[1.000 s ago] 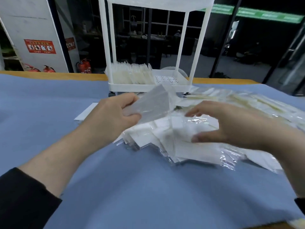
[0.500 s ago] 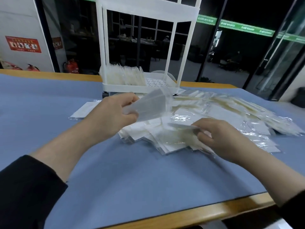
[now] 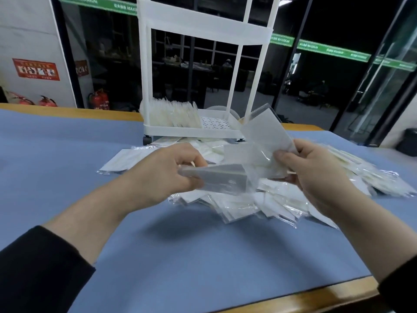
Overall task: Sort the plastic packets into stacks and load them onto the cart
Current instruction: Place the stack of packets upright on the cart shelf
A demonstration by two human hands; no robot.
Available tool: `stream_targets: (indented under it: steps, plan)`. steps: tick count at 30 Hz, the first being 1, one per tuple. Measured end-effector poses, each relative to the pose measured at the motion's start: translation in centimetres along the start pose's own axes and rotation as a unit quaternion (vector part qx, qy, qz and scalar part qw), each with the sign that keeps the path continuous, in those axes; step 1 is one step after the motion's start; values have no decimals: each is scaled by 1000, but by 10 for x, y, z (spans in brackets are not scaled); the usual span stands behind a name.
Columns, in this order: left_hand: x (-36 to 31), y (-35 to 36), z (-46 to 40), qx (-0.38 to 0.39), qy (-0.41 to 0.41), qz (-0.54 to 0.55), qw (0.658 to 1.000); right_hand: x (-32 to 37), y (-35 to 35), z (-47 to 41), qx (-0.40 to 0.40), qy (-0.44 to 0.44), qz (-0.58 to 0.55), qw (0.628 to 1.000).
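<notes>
The left hand (image 3: pixel 167 175) holds a small stack of packets (image 3: pixel 222 180) above the blue table (image 3: pixel 203 256). Its thumb lies on the top of the stack and its fingers are curled under it, so the stack is pinched flat and points to the right, toward the other hand. The right hand (image 3: pixel 313 175) holds one single packet (image 3: pixel 265 134) by its lower corner, between the thumb and the curled fingers. This packet stands up and leans back from the grip, and its upper end shows in front of the cart (image 3: pixel 203 32). The near end of the stack and the lower part of the single packet are very close; I cannot tell if they touch.

Directly under both grips lies the loose pile of packets (image 3: pixel 243 206), spread on the table, and it goes on to the right, past the right hand. Beyond the left grip, more packets lie flat on the table, just before the cart. The cart is white and stands on the table behind the pile. On its lower shelf, a row of packets (image 3: pixel 173 115) stands upright at the left side, and the right part of this shelf shows its small holes
</notes>
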State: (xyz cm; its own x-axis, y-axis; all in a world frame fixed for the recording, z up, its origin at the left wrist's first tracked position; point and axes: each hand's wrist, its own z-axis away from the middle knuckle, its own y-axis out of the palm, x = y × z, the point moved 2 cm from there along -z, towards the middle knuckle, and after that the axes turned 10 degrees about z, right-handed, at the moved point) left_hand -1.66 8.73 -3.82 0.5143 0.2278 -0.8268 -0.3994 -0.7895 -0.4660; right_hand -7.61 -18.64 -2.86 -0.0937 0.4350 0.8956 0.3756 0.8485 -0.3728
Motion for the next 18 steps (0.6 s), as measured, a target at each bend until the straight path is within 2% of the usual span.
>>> stream_targets:
  steps: [5, 8, 10, 13, 16, 18]
  plan:
    - [5, 4, -2, -22, -11, 4, 1000, -11, 30, 8, 71, 47, -131, 988]
    - [11, 7, -4, -3, -28, 17, 999, -16, 42, 15, 125, 55, -141, 981]
    - [10, 9, -1, 5, -45, 12, 999, -18, 44, 17, 143, 52, -106, 983]
    - [9, 9, -1, 19, -48, 5, 999, -13, 39, 15, 88, 28, -59, 994]
    - [7, 12, 0, 49, -50, 5, 998, -6, 22, 9, 10, -19, 102, 995]
    - [9, 14, 1, 58, -58, 14, 997, -3, 15, 7, 43, -35, 215, 975]
